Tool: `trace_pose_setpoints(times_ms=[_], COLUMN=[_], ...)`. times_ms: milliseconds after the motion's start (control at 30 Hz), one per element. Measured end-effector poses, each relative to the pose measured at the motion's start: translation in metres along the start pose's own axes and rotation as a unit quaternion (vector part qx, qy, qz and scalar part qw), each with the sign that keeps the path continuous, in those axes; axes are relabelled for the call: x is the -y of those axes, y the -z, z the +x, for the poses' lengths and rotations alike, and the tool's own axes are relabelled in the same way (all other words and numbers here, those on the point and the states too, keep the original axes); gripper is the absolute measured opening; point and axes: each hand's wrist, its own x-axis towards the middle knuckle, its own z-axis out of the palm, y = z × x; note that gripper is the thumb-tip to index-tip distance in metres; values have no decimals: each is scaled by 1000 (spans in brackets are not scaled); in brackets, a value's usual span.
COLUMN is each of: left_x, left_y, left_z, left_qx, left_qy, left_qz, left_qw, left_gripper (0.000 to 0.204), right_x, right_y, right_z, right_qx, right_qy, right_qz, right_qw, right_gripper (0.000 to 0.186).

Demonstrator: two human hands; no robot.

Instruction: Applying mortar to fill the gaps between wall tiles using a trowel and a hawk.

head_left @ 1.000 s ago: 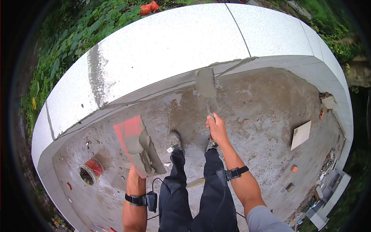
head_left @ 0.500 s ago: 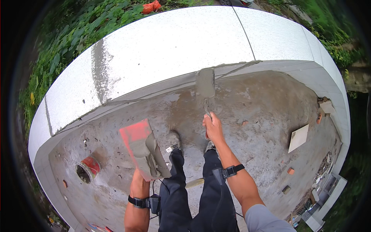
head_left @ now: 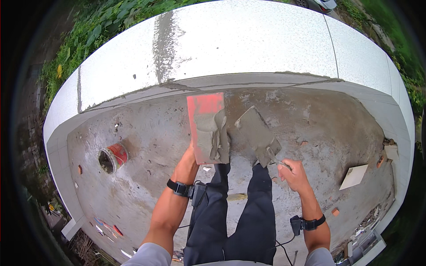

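Clearly, the mortar (head_left: 211,137) on the red board (head_left: 203,103) sits mid-frame, just left of the trowel (head_left: 257,128) and nearer the left hand (head_left: 191,154).
A white wall (head_left: 248,40) curves left to right across the upper frame; at left, a red bucket (head_left: 119,154) is well apart from the hands; the board, long axis roughly up and down, hides the left hand's fingers, so I cannot tell how they close; its right edge stands apart from the smeared trowel blade, a narrow strip of floor (head_left: 284,133) between; the blade slants from upper left to lower right, the right hand (head_left: 293,174) has its fingers wrapped round the handle, and from them the mortar lies upper left, past the blade; farther right is a pale tile (head_left: 353,177).
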Motion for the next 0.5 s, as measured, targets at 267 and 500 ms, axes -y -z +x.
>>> trace_pose_setpoints(times_ms=[267, 500], left_x=[-4, -8], left_y=[-2, 19], left_z=[26, 43], left_qx=[-89, -159], left_qy=[-55, -204], left_qz=[22, 40], left_qw=[994, 965], left_gripper=[47, 39], right_x=[72, 58], right_y=[15, 10], right_z=[-25, -39], right_qx=[66, 44], right_qy=[38, -21], right_qz=[-251, -339], right_qw=[965, 940], right_gripper=[32, 33])
